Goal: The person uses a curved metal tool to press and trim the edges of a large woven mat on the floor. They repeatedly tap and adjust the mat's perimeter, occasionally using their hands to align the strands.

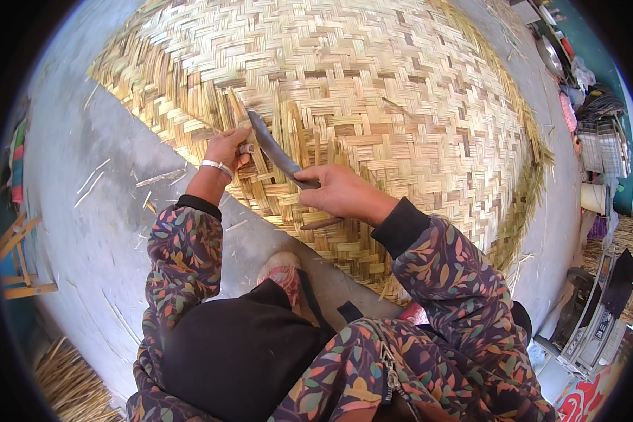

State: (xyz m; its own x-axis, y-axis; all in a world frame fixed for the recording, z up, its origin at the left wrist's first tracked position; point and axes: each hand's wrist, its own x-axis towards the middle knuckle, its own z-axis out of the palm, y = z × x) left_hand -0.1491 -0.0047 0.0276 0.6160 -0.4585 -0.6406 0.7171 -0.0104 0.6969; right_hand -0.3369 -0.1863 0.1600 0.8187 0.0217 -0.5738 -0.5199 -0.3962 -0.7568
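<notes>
Both hands were busy: right hand (341, 191) gripped the curved knife (278, 151), left hand (226, 148) pinched its tip against the woven bamboo mat (373, 84) mid-frame; best kept the blade flat, strokes short

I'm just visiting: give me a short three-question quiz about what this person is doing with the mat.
1. True or false: the right hand grips the curved knife by its handle end.
2. Which wrist wears the silver bangle?
A) left B) right C) neither
3. Fill in: the left hand rests on the woven ____, near the blade's tip.

Key: 1 true; 2 A; 3 mat.
</notes>
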